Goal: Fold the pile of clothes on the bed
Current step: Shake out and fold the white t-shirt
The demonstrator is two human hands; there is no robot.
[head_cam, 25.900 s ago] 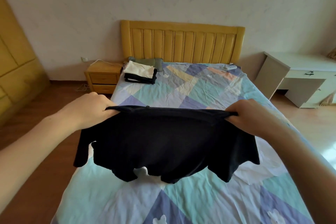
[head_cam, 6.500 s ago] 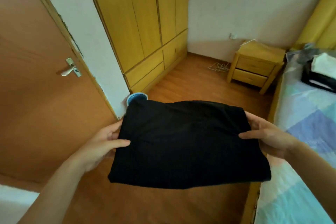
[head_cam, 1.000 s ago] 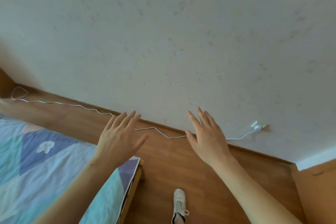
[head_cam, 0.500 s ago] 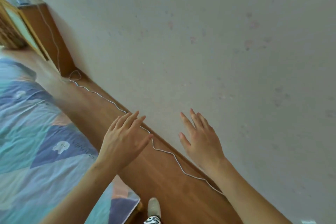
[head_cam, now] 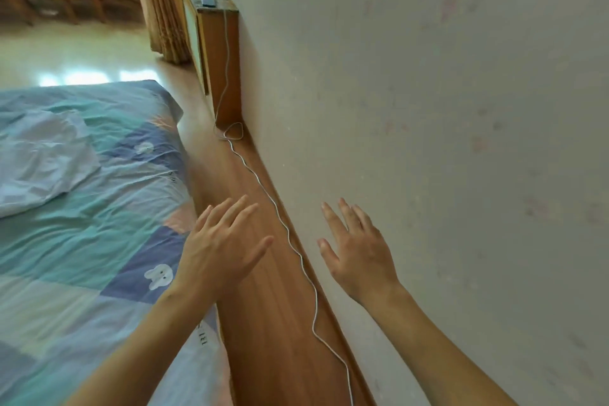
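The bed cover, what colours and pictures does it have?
The bed cover is a patchwork of teal, blue, pale lilac and peach, with little white bunnies. The head view shows it.

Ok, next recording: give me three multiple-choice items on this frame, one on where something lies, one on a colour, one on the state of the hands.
1. Where does the white cable run?
A. Across the bed
B. Along the wooden floor beside the wall
C. Over the left hand

2. What colour is the rumpled garment on the bed?
A. White
B. Black
C. Red

3. What are the left hand and the right hand doing?
A. Both grip a shirt
B. One holds the cable
C. Both are open and hold nothing

Answers:
1 B, the cable trails over the floor strip between bed and wall.
2 A, pale white cloth lies on the patchwork cover.
3 C, the fingers of both are spread in the air with nothing in them.
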